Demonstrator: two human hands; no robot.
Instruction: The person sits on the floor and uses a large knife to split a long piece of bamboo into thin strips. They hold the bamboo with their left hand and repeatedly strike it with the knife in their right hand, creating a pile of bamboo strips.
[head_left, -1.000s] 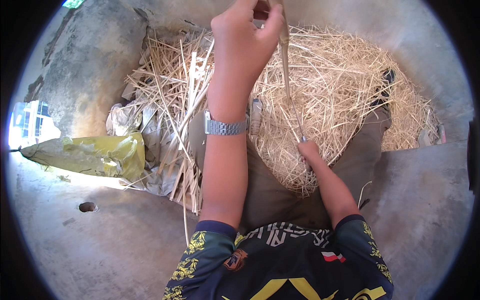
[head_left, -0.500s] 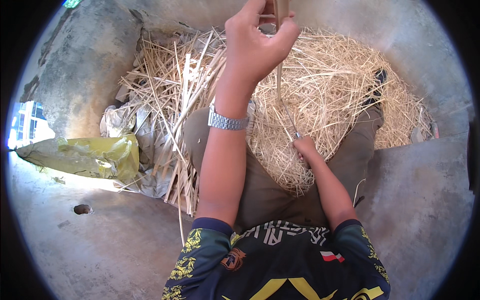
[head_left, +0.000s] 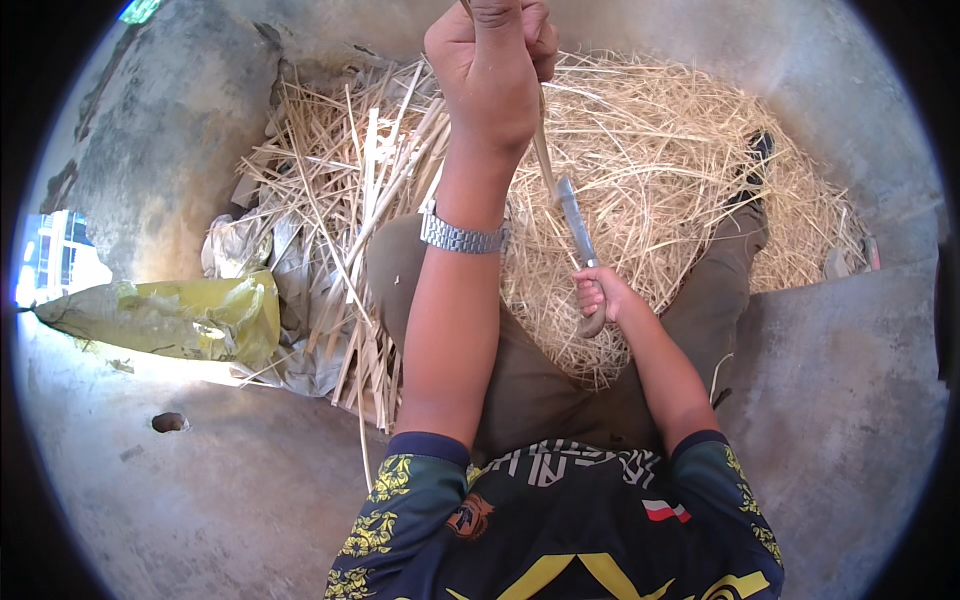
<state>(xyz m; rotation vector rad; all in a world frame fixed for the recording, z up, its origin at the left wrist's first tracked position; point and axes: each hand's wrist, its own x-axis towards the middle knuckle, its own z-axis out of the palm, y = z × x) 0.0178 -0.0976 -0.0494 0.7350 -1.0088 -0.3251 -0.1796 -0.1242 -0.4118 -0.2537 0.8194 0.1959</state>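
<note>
both of my hands are closed in the head view. left hand (head_left: pixel 492 62) is a fist right at the top edge, wrapped round a narrow pale strip (head_left: pixel 543 150) that slants down from it over the heap of shavings (head_left: pixel 680 210) between my legs (head_left: pixel 715 265). right hand (head_left: pixel 606 294), lower down, grips a knife (head_left: pixel 577 222) by its handle (head_left: pixel 592 326), the blade pointing up and away from me, its tip just beside the strip's lower part.

i'd judge the strip light, springy and fairly stiff along its length, like split cane; its edges could be sharp or splinter, so i'd pinch it on the broad faces, well clear of the blade. the knife is likely the heavier of the two, best held by that curved handle.

the strip's upper end seems to run out past the top edge, and my fist hides a stretch of it. whether the blade touches it i can't tell; its lower tip blurs into the straw-coloured heap. loose slats (head_left: pixel 370 150) on my left are partly behind my forearm (head_left: pixel 450 340).
</note>
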